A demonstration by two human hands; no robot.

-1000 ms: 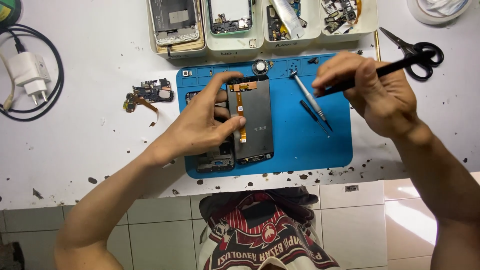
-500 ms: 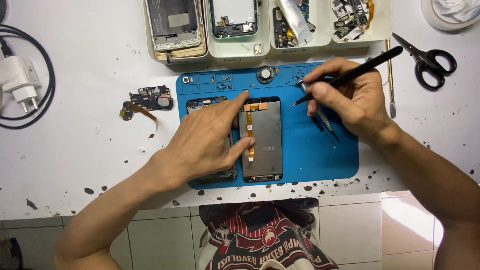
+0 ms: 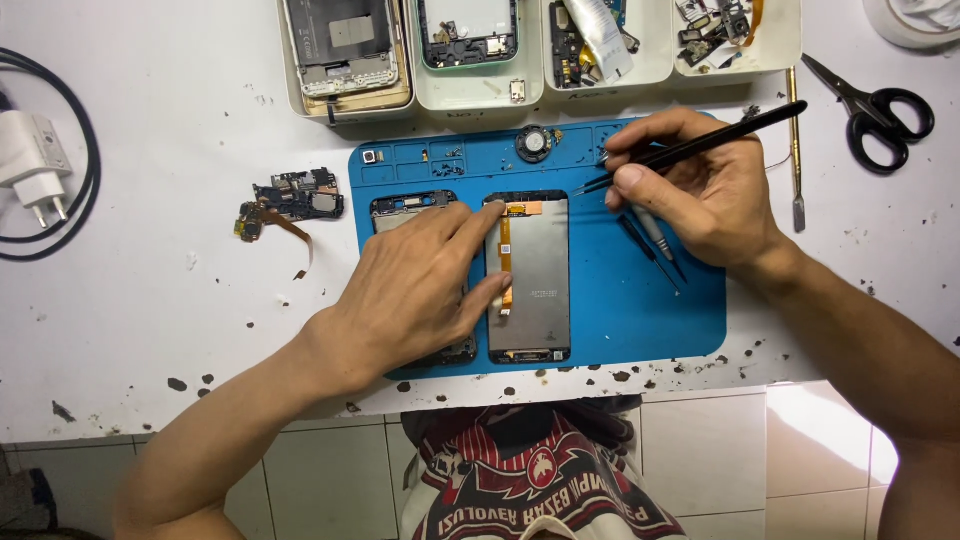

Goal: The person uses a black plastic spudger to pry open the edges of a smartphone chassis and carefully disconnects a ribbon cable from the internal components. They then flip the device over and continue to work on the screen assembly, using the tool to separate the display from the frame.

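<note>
A: On the blue mat (image 3: 620, 310) I count two phone parts side by side: a screen panel (image 3: 530, 280) lying back-up, and a phone frame (image 3: 412, 205) touching its left edge, mostly hidden under my left hand (image 3: 410, 295).

B: What are your hands doing?

A: The left hand lies flat and open, index fingertip on the panel's top corner, thumb on its orange ribbon. The right hand (image 3: 700, 195) is closed around black tweezers (image 3: 690, 150), tips hovering just right of the panel's top.

B: Anything else to count?

A: Four trays (image 3: 540, 95) along the mat's far edge, one pair of scissors (image 3: 880, 110) to the right, one loose circuit board (image 3: 295, 195) to the left. The mat's right half offers open room, apart from two tools (image 3: 655, 240) lying under my right hand.
</note>
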